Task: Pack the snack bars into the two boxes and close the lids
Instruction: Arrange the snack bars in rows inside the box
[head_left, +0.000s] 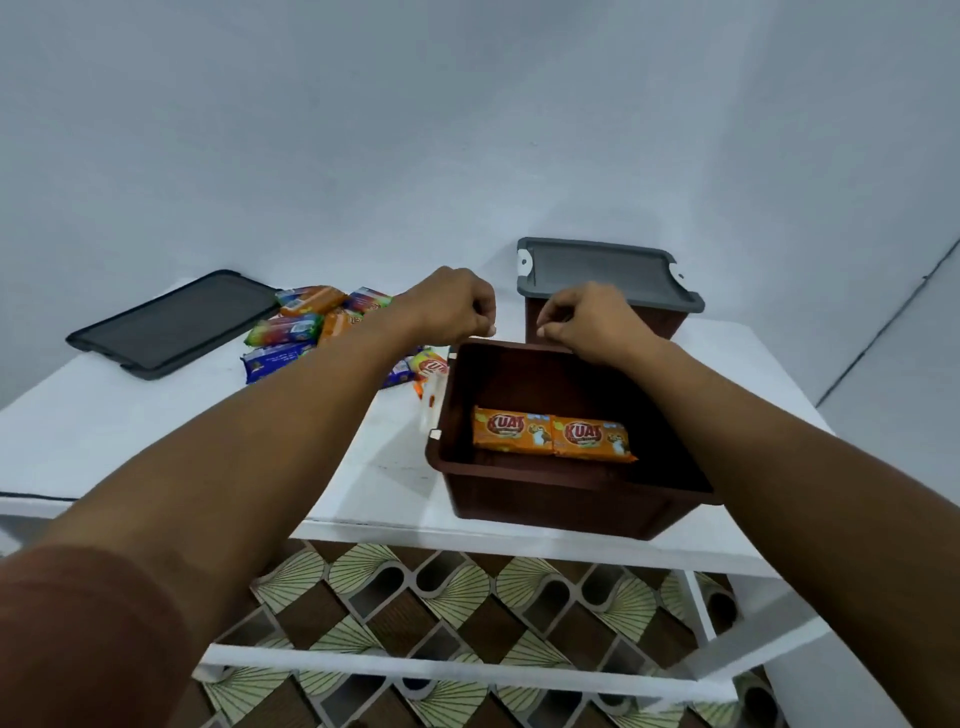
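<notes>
Because the bars are foil-wrapped and look light, they should handle easily but slip a little, and a soft wrapper will crumple under a hard squeeze, so I would pinch each one across its short width near the middle.

Nearest the camera sits the open box (566, 493), brown plastic and probably stiff enough to lift by its rim. Two orange bars (551, 434) lie flat on its floor, end to end, against the near wall (room for many more).

Above the box's far rim hover both hands. The left hand (452, 306) is curled into a loose fist, and I see nothing in it. The right hand (587, 314) is curled likewise, fingertips pinched together, apparently empty too, though something small between the fingers could be hidden. The packed bars lie below and nearer than both hands.

Left of the left hand, partly behind its forearm, the loose bars (306, 327) lie heaped on the white table (104, 431). Farther left lies a grey lid (176, 322), flat. Behind the right hand stands the second box (608, 280), its lid on.
</notes>
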